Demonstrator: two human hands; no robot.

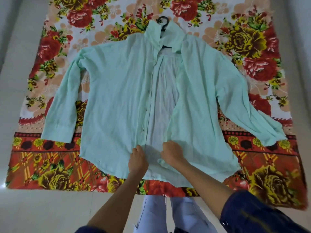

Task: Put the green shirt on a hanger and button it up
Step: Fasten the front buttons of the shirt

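Observation:
The pale green shirt (117, 91) lies front up on a flowered cloth, sleeves spread to both sides. Its front hangs unbuttoned, with a gap down the middle that shows the inner back. A black hanger (162, 22) sits inside the collar, and only its hook and a bit of its bar show. My left hand (138, 157) grips the lower edge of the left front panel near the hem. My right hand (171, 153) grips the lower edge of the right front panel, a hand's width from the left hand.
The flowered cloth (252, 47) in red, yellow and peach covers a pale tiled floor (20, 39). My legs in light trousers (168, 214) stand at the cloth's near edge. Bare floor runs along the left side and the near side.

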